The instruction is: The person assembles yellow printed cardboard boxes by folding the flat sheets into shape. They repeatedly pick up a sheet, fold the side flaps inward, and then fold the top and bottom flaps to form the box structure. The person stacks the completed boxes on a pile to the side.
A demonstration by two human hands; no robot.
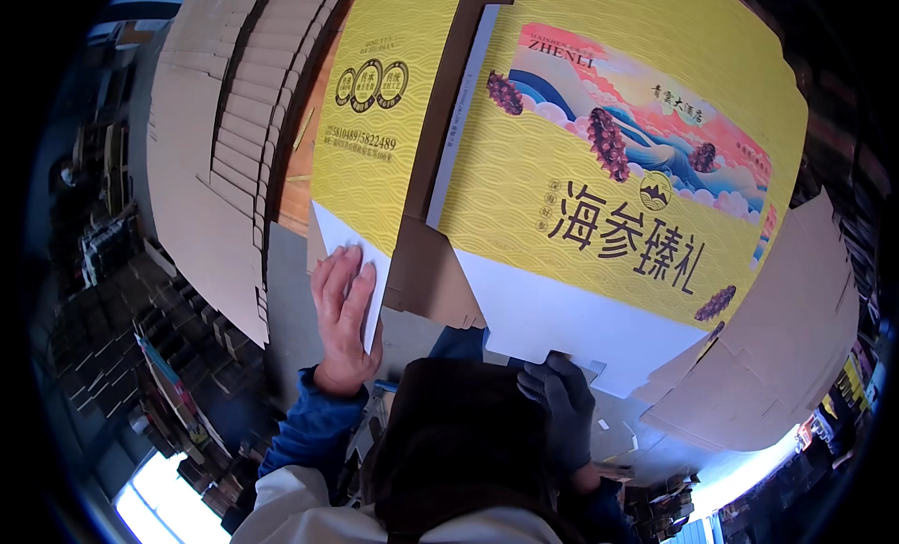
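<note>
Two flat yellow printed cardboard pieces lie in front of me: a narrow panel (375, 169) on the left and a large box blank (524, 207) on the right. Both have white flaps at the near end. My bare left hand (345, 310) grips the narrow panel's white flap, fingers on top and the thumb side at its right edge. A dark grey glove covers my right hand (564, 404), which is closed at the near edge of the large blank's white flap. Its fingertips are partly hidden. Brown cardboard (431, 277) shows between the two yellow pieces.
A stack of brown cardboard sheets (206, 151) with stepped edges stands at the left. More brown cardboard (749, 366) lies under the large blank at the right. An orange-brown wooden surface (295, 183) shows beside the left stack. Dark piles of cardboard (103, 357) fill the far left floor.
</note>
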